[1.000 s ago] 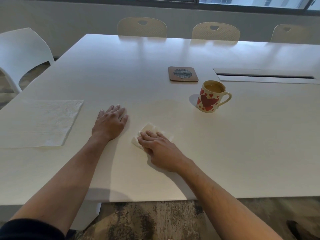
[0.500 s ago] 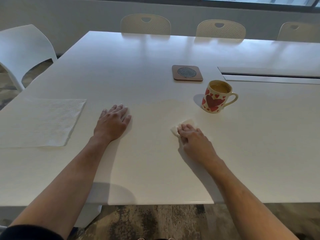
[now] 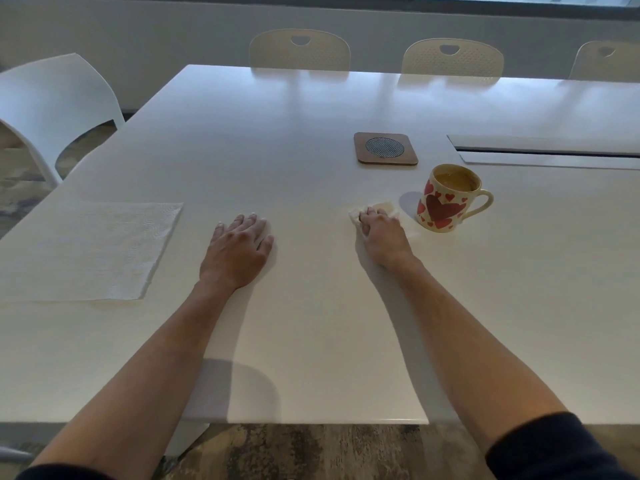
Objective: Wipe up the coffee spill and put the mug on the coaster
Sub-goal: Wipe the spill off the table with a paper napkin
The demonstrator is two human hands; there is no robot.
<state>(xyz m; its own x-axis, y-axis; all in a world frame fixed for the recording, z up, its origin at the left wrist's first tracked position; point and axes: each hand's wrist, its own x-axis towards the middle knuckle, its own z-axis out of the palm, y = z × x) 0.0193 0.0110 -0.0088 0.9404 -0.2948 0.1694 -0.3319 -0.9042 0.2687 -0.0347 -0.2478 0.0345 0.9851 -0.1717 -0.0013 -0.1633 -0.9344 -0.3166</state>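
Observation:
A cream mug (image 3: 446, 199) with red hearts stands upright on the white table (image 3: 311, 341), coffee inside, handle to the right. My right hand (image 3: 381, 237) presses a crumpled paper napkin (image 3: 388, 207) flat on the table just left of the mug's base, fingers curled over it. Behind the mug lies a square brown coaster (image 3: 385, 148) with a round mesh centre, bare on top. My left hand (image 3: 237, 249) rests palm down on the table, fingers spread, holding nothing. No coffee stain is plainly visible on the surface.
An unfolded paper towel (image 3: 86, 251) lies flat at the left. A cable slot (image 3: 547, 150) runs along the table at the right behind the mug. A white chair (image 3: 59, 105) stands at the left, and three beige chairs line the far side.
My right hand slid the napkin away from me and to the right, ending beside the mug. The left hand stayed flat in place. The mug has not moved.

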